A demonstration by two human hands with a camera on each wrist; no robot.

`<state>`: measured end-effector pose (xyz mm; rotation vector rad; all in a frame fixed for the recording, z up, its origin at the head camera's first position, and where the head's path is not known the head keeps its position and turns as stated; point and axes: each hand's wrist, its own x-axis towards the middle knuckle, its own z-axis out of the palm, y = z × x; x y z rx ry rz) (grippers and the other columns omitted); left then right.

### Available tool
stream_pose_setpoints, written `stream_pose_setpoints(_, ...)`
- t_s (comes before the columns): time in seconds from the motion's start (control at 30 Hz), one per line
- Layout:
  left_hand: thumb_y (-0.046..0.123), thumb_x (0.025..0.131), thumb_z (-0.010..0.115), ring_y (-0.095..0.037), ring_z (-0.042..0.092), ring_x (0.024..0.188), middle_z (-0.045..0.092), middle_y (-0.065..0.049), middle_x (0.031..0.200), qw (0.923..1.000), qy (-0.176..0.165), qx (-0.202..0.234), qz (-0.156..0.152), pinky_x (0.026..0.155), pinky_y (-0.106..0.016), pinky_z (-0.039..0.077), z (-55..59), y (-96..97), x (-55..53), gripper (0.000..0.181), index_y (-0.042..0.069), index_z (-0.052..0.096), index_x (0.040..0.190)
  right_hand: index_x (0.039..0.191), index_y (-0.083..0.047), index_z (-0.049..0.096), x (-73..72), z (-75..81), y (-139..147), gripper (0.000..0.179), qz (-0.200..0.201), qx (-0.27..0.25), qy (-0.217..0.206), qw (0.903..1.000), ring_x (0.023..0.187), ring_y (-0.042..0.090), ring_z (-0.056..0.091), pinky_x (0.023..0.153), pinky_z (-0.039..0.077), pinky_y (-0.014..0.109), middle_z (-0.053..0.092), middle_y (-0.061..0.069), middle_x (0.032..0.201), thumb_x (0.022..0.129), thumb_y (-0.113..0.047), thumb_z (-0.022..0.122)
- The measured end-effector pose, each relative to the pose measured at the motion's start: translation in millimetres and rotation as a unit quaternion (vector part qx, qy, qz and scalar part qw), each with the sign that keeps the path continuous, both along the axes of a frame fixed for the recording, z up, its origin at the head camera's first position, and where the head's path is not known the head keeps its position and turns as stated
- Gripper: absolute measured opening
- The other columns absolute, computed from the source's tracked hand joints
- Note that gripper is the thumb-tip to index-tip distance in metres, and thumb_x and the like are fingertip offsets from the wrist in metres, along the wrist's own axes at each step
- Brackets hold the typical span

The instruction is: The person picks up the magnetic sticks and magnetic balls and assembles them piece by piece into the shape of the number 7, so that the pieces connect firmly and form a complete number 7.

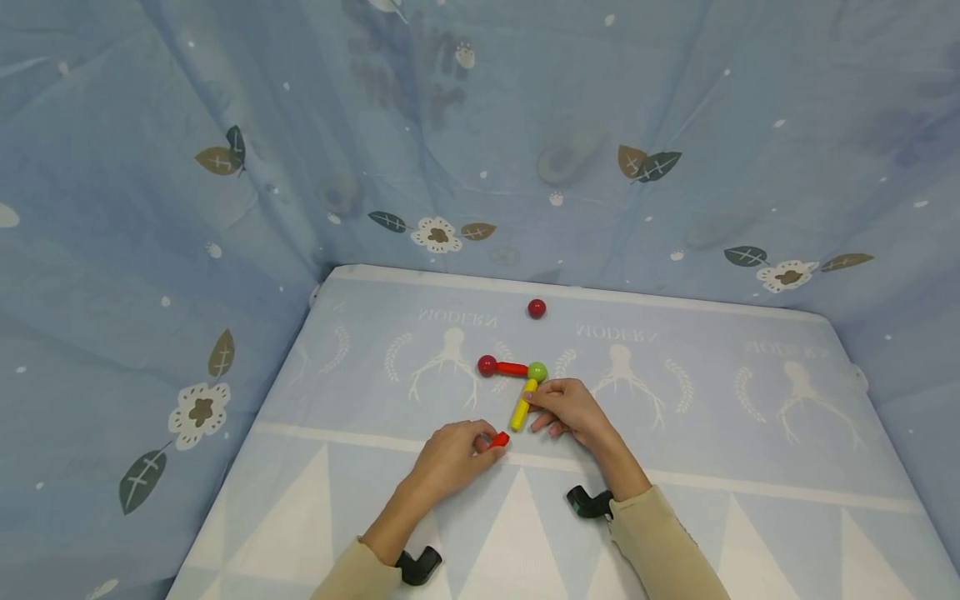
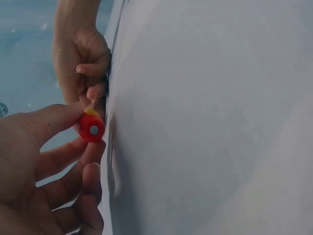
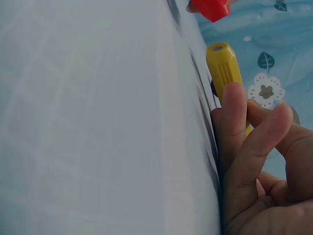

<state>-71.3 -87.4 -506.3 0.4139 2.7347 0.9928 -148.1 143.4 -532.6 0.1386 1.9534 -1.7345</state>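
Observation:
My left hand (image 1: 453, 457) pinches a short red rod (image 1: 499, 439) between thumb and fingers. In the left wrist view the end of this red rod (image 2: 84, 132) faces the camera, with a round silvery spot at its centre. My right hand (image 1: 576, 408) pinches a yellow rod (image 1: 521, 412), whose grooved sides and grey-centred end show in the right wrist view. The yellow rod's far end meets a green ball (image 1: 537, 372). From that ball a second red rod (image 1: 512, 369) runs left to a dark red ball (image 1: 487, 365). The two hands are close together.
Another red ball (image 1: 536, 308) lies by itself near the back edge of the patterned cloth (image 1: 697, 450). Black wrist devices show beside the left sleeve (image 1: 360, 575) and the right sleeve (image 1: 660, 542). Blue printed curtains (image 1: 480, 142) surround the table at the back and sides.

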Motion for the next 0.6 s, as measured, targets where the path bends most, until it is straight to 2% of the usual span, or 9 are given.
stream_pose_setpoints(0.33,0.036,0.09,0.076,-0.006,0.051,0.059,0.056,0.015,0.068,0.9998,-0.019,0.002,0.008,0.055,-0.026,0.043,-2.4,11.7,-1.0,0.026,0.013,0.073,0.101,0.103,0.005,0.068,0.0,-1.6,0,0.036,0.004,-0.001,0.007,1.0,0.059,0.022,0.07,0.042,0.047,0.024,0.071,0.015,0.088,0.091,-0.028,0.076)
stream_pose_setpoints(0.6,0.035,0.089,0.077,-0.004,0.051,0.057,0.056,0.016,0.066,0.9999,-0.009,0.001,0.009,0.054,-0.025,0.042,-6.6,15.5,-1.5,0.024,0.013,0.073,0.097,0.102,0.004,0.068,0.0,-1.4,0,0.035,0.0,0.001,0.0,1.0,0.059,0.022,0.07,0.042,0.047,0.024,0.071,0.015,0.088,0.091,-0.027,0.077)
